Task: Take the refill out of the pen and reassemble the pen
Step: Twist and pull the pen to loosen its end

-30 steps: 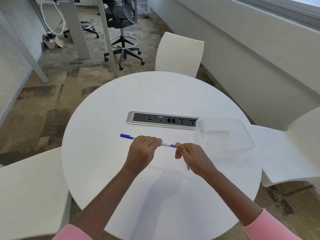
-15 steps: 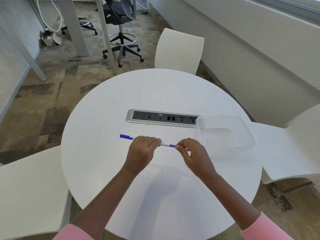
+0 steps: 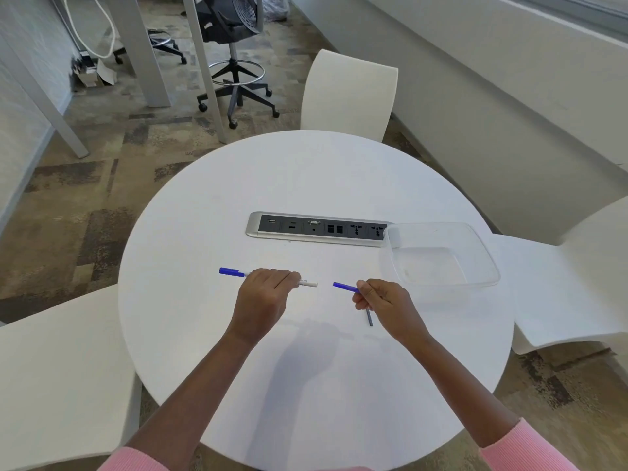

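Round and white, the table fills the middle of the view, standing on patterned carpet with 3 white chairs drawn up around it and a black swivel chair farther back among grey desk legs. Set into the tabletop is a silver power strip with dark sockets, and a clear plastic tray sits at its right end, overlapping the strip's corner. The person leans in from the near edge, pink sleeves showing at both wrists. The left hand is closed in a loose fist around the pen barrel, fingers curled together over it; the white barrel's open end sticks out to the right of the knuckles, and a blue cap sticks out to the left. The barrel is held roughly level just above the tabletop. The right hand is held apart from the left, with a clear gap between the 2 parts. Its thumb and fingertips are pinched on a small blue end piece, whose free end points left toward the barrel's opening. Below the same hand a thin dark refill hangs out from under the curled fingers, pointing down toward the near side of the table; whether its tip touches the surface cannot be told. Both hands cast soft shadows on the table between the forearms.
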The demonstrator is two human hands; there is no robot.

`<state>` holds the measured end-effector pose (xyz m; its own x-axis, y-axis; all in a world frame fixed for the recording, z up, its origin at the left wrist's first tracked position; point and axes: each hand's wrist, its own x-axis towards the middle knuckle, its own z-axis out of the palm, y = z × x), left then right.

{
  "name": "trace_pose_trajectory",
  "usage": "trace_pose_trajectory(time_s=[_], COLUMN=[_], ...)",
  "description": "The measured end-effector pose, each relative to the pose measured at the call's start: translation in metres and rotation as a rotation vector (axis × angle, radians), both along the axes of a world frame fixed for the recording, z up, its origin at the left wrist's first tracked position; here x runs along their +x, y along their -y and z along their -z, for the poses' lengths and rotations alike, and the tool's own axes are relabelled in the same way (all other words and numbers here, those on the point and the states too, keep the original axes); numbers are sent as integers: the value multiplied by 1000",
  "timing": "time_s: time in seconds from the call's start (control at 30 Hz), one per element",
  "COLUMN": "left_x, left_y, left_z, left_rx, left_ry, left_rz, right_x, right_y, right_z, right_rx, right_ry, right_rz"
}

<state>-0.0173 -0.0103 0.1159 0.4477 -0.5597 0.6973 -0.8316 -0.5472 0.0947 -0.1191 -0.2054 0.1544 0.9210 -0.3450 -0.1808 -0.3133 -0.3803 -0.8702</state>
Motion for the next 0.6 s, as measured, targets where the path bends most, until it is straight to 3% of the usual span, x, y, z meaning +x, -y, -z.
trace_pose_trajectory(time_s=[0.13, 0.33, 0.6], left_x=[2, 1, 0], left_y=[-5, -5, -5], left_z=[3, 8, 14], left_rx=[-20, -37, -25], left_ry=[-17, -40, -60], left_rz=[-17, -17, -16], right_x=[1, 4, 3], right_y=[6, 9, -1], right_z=[20, 64, 94], right_rx=[13, -149, -647], right_ry=[-72, -161, -153], right_rz=[90, 247, 292])
